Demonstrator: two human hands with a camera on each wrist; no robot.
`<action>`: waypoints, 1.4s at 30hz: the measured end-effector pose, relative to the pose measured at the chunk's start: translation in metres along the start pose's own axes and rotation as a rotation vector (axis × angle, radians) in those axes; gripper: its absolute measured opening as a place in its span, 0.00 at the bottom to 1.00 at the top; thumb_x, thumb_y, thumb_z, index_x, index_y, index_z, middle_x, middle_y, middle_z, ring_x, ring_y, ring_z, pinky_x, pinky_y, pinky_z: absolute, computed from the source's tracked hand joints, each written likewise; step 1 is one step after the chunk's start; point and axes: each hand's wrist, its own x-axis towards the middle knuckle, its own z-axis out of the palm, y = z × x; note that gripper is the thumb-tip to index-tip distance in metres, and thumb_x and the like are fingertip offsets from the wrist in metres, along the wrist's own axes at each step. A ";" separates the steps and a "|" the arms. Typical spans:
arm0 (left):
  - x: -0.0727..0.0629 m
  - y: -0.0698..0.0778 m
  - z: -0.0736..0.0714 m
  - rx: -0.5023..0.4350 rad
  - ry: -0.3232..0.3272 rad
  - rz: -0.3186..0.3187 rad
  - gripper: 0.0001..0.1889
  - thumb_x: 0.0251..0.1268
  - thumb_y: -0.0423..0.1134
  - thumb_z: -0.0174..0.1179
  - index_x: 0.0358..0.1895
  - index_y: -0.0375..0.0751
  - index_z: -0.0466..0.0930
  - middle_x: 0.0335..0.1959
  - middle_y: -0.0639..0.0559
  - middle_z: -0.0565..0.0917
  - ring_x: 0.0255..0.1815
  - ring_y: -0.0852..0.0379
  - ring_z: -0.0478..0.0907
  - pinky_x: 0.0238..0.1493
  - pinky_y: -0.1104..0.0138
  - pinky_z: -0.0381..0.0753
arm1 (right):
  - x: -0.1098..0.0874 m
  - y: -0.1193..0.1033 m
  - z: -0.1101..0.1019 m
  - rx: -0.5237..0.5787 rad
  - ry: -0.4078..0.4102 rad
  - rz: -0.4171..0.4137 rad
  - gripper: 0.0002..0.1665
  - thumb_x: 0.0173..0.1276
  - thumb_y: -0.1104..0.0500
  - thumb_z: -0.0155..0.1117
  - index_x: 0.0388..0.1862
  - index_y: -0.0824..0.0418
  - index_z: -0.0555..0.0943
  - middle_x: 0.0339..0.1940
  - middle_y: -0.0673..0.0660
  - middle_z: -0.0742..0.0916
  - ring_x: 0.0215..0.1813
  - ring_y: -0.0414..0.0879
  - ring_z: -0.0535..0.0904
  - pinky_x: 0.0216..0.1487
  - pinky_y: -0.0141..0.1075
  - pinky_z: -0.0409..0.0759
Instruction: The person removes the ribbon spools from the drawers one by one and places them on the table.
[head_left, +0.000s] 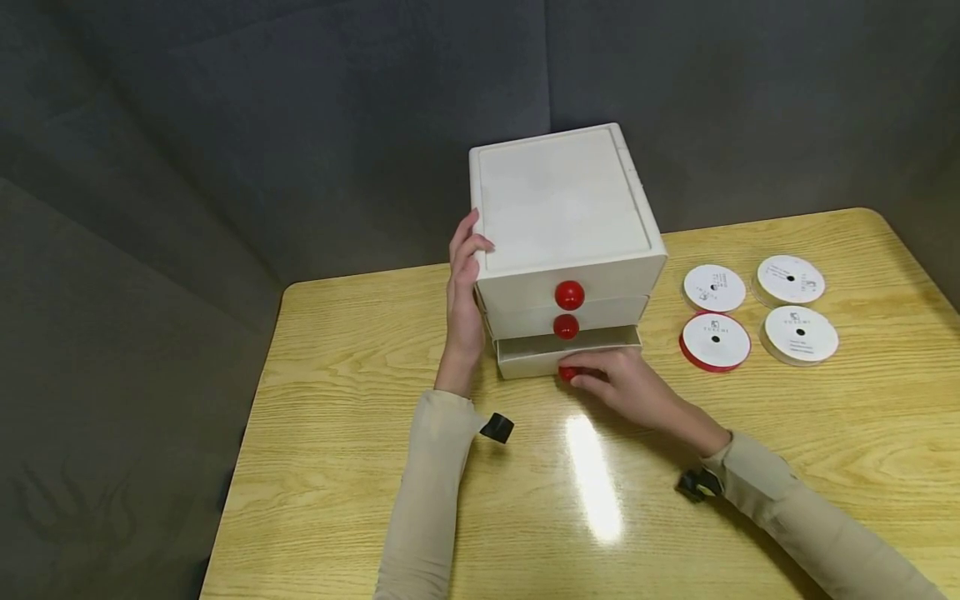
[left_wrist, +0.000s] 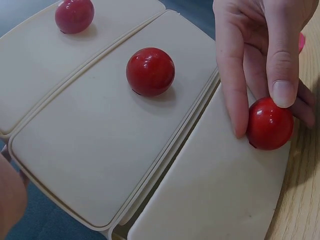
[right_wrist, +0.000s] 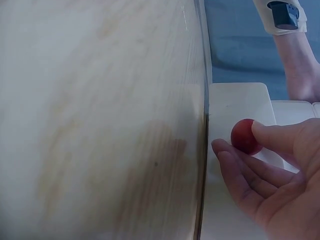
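A white drawer cabinet (head_left: 558, 208) with three drawers stands on the table, a round red knob on each. Its bottom drawer (head_left: 528, 365) is pulled out a short way, showing a gap above its front. My right hand (head_left: 618, 383) pinches the bottom drawer's red knob (left_wrist: 270, 124) between thumb and fingers. Against the cabinet's left side lies my left hand (head_left: 467, 287), its fingertips reaching over the top edge. The top knob (head_left: 569, 295) and the middle knob (head_left: 566, 326) are untouched, and both their drawers look closed.
Several white-faced ribbon spools lie right of the cabinet, among them a red-edged spool (head_left: 716, 342) and a pale spool (head_left: 799, 335). The wooden table (head_left: 337, 433) ends at a dark cloth backdrop (head_left: 360, 133). Dark straps hang at both sleeves.
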 end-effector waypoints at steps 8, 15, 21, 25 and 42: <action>0.000 0.000 0.000 0.007 0.000 0.004 0.22 0.73 0.50 0.35 0.50 0.35 0.69 0.80 0.51 0.58 0.81 0.57 0.52 0.78 0.52 0.47 | 0.003 0.004 0.000 -0.003 0.014 0.007 0.16 0.66 0.70 0.71 0.53 0.65 0.88 0.47 0.57 0.92 0.51 0.51 0.89 0.52 0.47 0.85; 0.000 -0.001 0.000 0.004 0.002 0.002 0.21 0.73 0.49 0.35 0.50 0.35 0.69 0.80 0.51 0.59 0.81 0.57 0.52 0.78 0.52 0.47 | 0.008 0.005 -0.002 -0.018 0.020 -0.003 0.16 0.66 0.70 0.72 0.53 0.65 0.88 0.47 0.56 0.92 0.51 0.51 0.88 0.52 0.48 0.85; -0.001 -0.001 0.000 0.013 0.002 -0.001 0.22 0.73 0.50 0.35 0.50 0.35 0.69 0.80 0.51 0.59 0.81 0.57 0.52 0.78 0.52 0.48 | 0.011 0.005 -0.004 -0.009 0.013 0.025 0.16 0.66 0.69 0.72 0.53 0.65 0.88 0.49 0.57 0.91 0.52 0.50 0.87 0.53 0.48 0.84; -0.001 0.000 0.000 0.010 -0.001 -0.001 0.22 0.73 0.50 0.35 0.50 0.35 0.69 0.81 0.51 0.58 0.81 0.58 0.52 0.78 0.52 0.48 | 0.011 0.006 -0.004 -0.001 0.005 0.047 0.16 0.66 0.69 0.71 0.54 0.65 0.88 0.50 0.57 0.91 0.53 0.50 0.87 0.53 0.49 0.84; -0.001 -0.002 0.001 0.016 0.003 0.002 0.22 0.74 0.49 0.35 0.51 0.34 0.69 0.81 0.51 0.59 0.81 0.57 0.52 0.78 0.53 0.47 | 0.017 0.009 -0.006 -0.026 0.036 0.047 0.15 0.65 0.68 0.73 0.52 0.64 0.89 0.48 0.57 0.91 0.45 0.45 0.85 0.47 0.45 0.83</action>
